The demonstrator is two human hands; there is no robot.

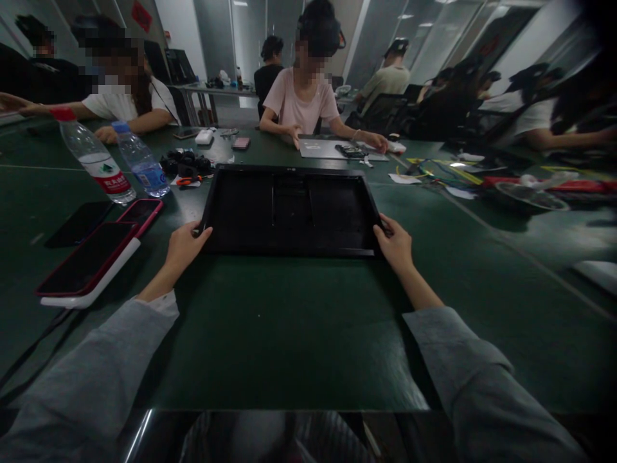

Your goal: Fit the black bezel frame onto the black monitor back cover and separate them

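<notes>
A flat black rectangular panel [290,209], like the back shell of a monitor, lies on the dark green table [289,321] in front of me. My left hand [184,247] grips its near left corner, fingers curled on the edge. At the near right corner my right hand [395,243] holds the edge the same way. Both my sleeves are grey.
Left of the panel lie several phones [91,260], two water bottles [96,161], and black gear with orange scissors [186,168]. Across the table a person in pink handles a laptop [321,149]. Cables and a red tray [530,190] sit at right. Other people sit around.
</notes>
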